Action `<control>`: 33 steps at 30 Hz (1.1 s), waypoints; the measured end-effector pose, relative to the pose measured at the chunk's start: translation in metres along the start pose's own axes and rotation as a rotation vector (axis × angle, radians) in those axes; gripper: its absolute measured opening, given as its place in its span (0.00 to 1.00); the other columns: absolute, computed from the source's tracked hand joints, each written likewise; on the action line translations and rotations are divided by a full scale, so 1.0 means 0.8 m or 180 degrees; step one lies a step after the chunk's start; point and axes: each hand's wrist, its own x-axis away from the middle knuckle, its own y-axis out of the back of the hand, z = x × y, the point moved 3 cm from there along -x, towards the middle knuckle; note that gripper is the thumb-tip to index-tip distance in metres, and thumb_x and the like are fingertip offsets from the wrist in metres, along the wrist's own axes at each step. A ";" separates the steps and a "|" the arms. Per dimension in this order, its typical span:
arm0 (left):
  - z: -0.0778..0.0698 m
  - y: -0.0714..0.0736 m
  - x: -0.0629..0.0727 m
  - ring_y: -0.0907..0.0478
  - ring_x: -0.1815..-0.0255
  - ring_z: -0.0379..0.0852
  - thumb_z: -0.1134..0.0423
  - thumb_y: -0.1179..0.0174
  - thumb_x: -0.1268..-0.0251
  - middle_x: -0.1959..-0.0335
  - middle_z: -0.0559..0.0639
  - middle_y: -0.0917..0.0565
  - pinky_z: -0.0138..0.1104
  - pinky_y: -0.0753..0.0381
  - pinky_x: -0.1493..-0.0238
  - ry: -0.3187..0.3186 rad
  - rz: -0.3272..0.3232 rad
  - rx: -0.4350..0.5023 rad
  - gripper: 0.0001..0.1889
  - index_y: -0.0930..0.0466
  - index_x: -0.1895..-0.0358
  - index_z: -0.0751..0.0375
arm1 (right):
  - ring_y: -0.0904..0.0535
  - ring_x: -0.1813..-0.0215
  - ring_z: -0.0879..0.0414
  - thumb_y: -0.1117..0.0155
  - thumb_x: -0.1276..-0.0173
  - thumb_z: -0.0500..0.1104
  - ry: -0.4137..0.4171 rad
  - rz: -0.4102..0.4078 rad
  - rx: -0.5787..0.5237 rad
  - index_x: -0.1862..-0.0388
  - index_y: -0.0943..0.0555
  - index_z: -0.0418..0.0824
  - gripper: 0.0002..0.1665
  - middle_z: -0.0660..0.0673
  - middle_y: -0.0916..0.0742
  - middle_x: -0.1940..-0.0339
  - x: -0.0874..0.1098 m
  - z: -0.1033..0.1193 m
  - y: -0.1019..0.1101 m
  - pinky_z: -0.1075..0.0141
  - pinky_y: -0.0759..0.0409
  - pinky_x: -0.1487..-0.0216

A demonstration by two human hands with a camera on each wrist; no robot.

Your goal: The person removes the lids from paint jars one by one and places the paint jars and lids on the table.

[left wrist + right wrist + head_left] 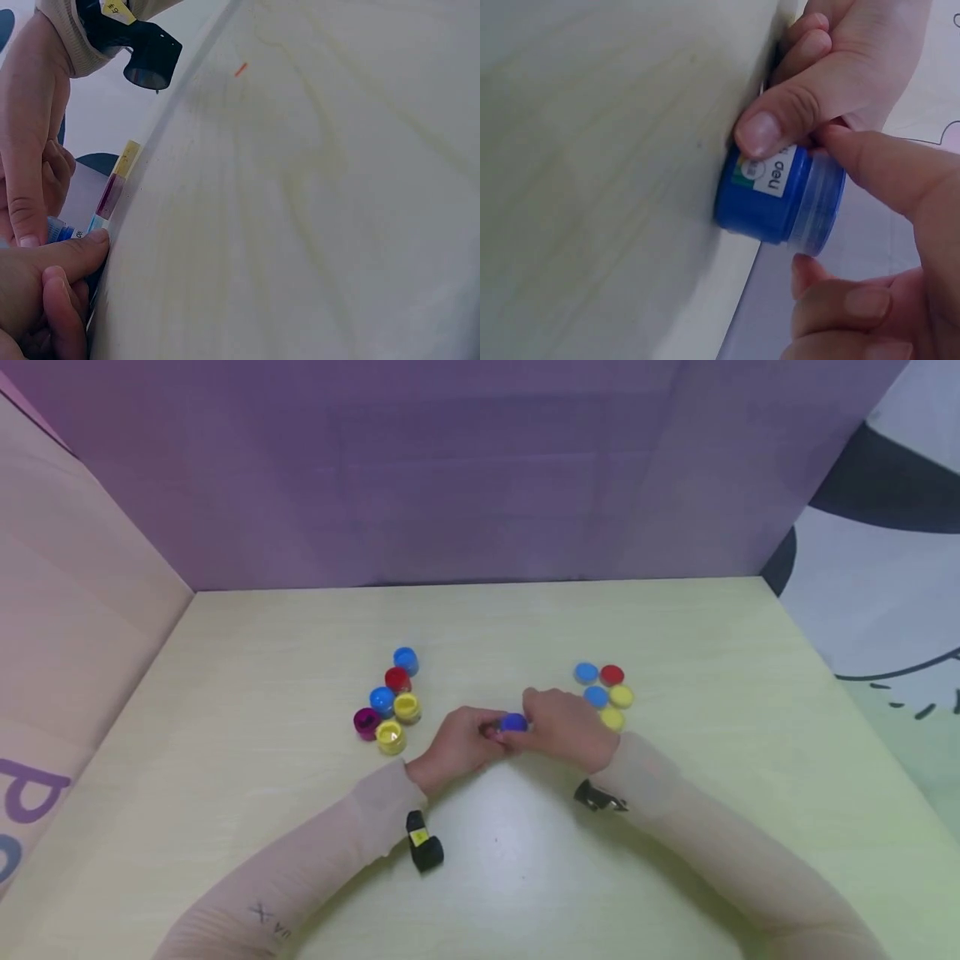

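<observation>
A small blue paint jar (757, 202) with a white label is between the two hands, near the middle of the table in the head view. My left hand (465, 743) grips its body, the thumb pressed on the label in the right wrist view. From the other side my right hand (566, 727) pinches the jar's ribbed, see-through lid (817, 206) between thumb and fingertips. The jar lies tilted in the right wrist view, its side close to the tabletop. Only a little blue of the jar (60, 230) shows past the fingers in the left wrist view.
Left of the hands stand several small jars: blue (406, 661), red (398, 681), yellow (391, 737) and purple (367, 724). Behind the right hand lie flat round lids in blue (587, 673), red (612, 675) and yellow (621, 696). A purple wall (480, 485) closes the table's back.
</observation>
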 end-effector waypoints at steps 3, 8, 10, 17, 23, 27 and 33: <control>0.000 0.000 0.000 0.26 0.82 0.39 0.67 0.36 0.42 0.73 0.45 0.17 0.30 0.26 0.78 0.0005 -0.0002 -0.0020 0.19 0.20 0.46 0.54 | 0.33 0.81 0.57 0.33 0.40 0.57 0.0050 0.0035 -0.0041 0.70 0.30 0.40 0.23 0.49 0.29 0.83 0.001 0.000 0.001 0.70 0.40 0.79; -0.001 0.000 0.001 0.28 0.83 0.40 0.64 0.36 0.41 0.77 0.47 0.19 0.30 0.28 0.78 -0.0021 0.0011 0.0003 0.18 0.19 0.46 0.53 | 0.31 0.79 0.57 0.32 0.40 0.51 0.0319 0.0078 -0.0035 0.66 0.29 0.41 0.19 0.50 0.26 0.82 0.001 -0.002 0.004 0.70 0.37 0.78; -0.001 0.000 0.001 0.28 0.83 0.40 0.62 0.35 0.41 0.78 0.47 0.19 0.30 0.28 0.78 -0.0029 0.0000 -0.0008 0.17 0.19 0.47 0.52 | 0.31 0.79 0.58 0.32 0.39 0.49 0.0507 0.0098 0.0003 0.64 0.29 0.42 0.17 0.51 0.25 0.82 0.000 -0.003 0.006 0.70 0.35 0.77; -0.001 -0.001 0.002 0.27 0.81 0.42 0.58 0.33 0.43 0.79 0.48 0.21 0.31 0.28 0.76 -0.0046 -0.0016 -0.0024 0.19 0.19 0.47 0.52 | 0.23 0.70 0.59 0.33 0.38 0.41 0.1131 0.0149 0.0025 0.52 0.24 0.42 0.16 0.49 0.15 0.66 0.003 -0.004 0.012 0.68 0.23 0.62; 0.002 0.000 0.001 0.26 0.77 0.43 0.58 0.33 0.44 0.76 0.48 0.20 0.32 0.28 0.73 -0.0029 -0.0012 -0.0043 0.20 0.20 0.46 0.51 | 0.19 0.66 0.59 0.33 0.37 0.43 0.1084 0.0197 0.0017 0.44 0.25 0.42 0.23 0.48 0.13 0.61 0.005 -0.007 0.014 0.66 0.20 0.57; 0.003 0.001 0.000 0.26 0.76 0.43 0.60 0.34 0.43 0.75 0.48 0.20 0.32 0.27 0.73 -0.0003 0.0004 0.0025 0.19 0.19 0.46 0.52 | 0.27 0.79 0.60 0.32 0.39 0.51 0.0709 0.0243 -0.0028 0.45 0.29 0.38 0.29 0.51 0.20 0.79 0.006 -0.006 0.012 0.70 0.27 0.74; 0.004 0.000 -0.001 0.26 0.79 0.42 0.61 0.35 0.41 0.72 0.48 0.18 0.31 0.26 0.76 0.0106 0.0006 0.0135 0.19 0.20 0.45 0.52 | 0.33 0.83 0.58 0.35 0.42 0.63 0.0162 0.0148 -0.0015 0.62 0.30 0.39 0.30 0.50 0.29 0.84 0.002 -0.002 0.002 0.71 0.40 0.81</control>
